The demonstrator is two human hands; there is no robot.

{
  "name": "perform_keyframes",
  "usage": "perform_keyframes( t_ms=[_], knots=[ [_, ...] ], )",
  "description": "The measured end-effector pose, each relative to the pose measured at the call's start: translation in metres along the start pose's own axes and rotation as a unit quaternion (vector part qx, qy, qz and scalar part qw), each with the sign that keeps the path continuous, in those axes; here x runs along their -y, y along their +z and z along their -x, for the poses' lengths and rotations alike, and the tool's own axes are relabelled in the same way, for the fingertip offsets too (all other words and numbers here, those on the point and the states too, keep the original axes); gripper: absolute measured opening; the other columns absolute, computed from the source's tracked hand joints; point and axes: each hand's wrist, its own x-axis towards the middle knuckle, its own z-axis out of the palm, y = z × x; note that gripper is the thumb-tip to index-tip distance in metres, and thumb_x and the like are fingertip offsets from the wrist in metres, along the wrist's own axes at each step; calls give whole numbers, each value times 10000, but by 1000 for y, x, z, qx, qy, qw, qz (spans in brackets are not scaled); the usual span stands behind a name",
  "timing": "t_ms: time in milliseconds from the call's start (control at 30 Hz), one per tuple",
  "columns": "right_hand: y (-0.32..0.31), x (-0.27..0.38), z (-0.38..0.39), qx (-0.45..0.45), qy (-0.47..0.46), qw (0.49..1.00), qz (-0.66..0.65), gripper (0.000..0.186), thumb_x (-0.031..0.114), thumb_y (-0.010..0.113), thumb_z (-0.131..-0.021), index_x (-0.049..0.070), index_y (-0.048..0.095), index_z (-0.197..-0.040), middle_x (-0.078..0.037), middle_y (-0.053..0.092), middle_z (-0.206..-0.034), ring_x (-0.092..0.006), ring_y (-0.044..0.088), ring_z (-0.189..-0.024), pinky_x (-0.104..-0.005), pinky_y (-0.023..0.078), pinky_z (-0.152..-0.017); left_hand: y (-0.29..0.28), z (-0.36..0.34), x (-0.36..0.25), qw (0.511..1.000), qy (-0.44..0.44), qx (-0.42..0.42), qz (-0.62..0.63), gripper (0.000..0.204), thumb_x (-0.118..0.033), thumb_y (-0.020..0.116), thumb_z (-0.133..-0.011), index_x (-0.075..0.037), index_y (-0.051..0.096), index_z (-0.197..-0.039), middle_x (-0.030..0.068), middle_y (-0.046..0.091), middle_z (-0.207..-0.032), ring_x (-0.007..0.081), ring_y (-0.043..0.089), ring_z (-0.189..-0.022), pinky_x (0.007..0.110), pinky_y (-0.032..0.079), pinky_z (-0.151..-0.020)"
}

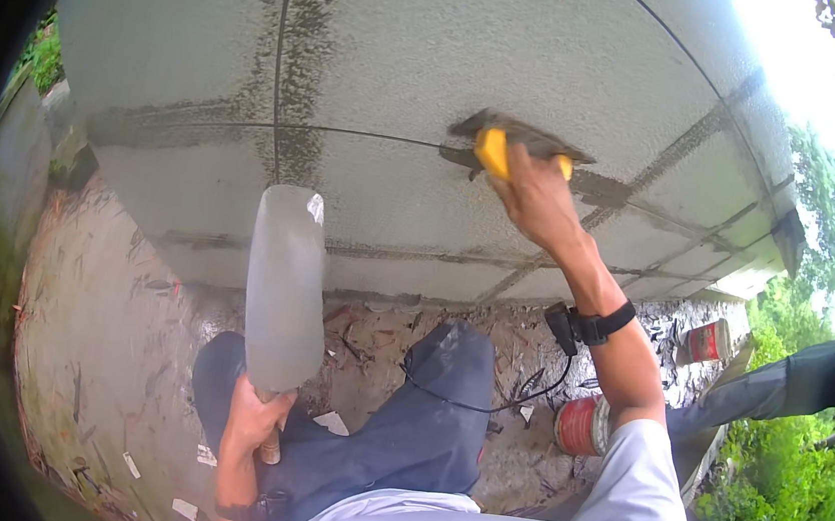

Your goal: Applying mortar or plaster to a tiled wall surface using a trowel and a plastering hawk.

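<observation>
My right hand (535, 186) is closed on the yellow handle of a dark flat trowel (564, 144), held against a grey panelled wall (387, 57) at a dark band of wet material along a seam. My left hand (260, 408) grips the wooden handle (271, 442) of a long, rounded grey metal blade (285, 283), which stands upright below the wall's middle, over my legs. The wall has thin dark joint lines, some with wide darker strips around them.
A red-and-grey bucket (577, 427) stands beside my right arm, another red container (706, 341) farther right. Another person's trousered leg (778, 381) shows at the right. The ground (119, 332) is littered with leaves and scraps. Greenery (766, 505) lines the right edge.
</observation>
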Motion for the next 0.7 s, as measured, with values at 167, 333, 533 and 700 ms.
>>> perform_keyframes(
  t_ms=[167,333,533,700],
  knots=[
    [-4,32,-8,100,-51,993,-35,376,291,610,-939,7,440,-1118,-233,637,-817,-432,632,-778,-499,474,-697,-4,9,0,999,-6,-34,40,235,17,650,-789,15,574,-1012,35,568,-689,106,506,-463,259,408,-417],
    [10,48,-51,118,-32,990,-70,398,352,567,-965,10,445,-1127,-232,632,-809,-426,641,-795,-499,480,-689,-4,12,-6,996,4,-38,80,301,38,656,-786,26,546,-1066,47,562,-697,110,495,-454,264,411,-413],
    [-48,63,-17,-11,58,983,-175,407,350,577,-962,-11,496,-1131,-143,643,-802,-280,656,-723,-389,513,-647,-10,9,-5,990,-37,1,133,261,22,665,-791,11,514,-1004,59,545,-674,118,490,-448,271,404,-398],
    [-37,98,43,97,110,698,-701,578,424,603,-938,-16,510,-1301,3,580,-843,-105,559,-751,-292,472,-637,10,-20,-8,957,-138,190,172,321,-51,716,-795,-16,470,-997,53,510,-645,122,500,-469,273,405,-404]
  ],
)
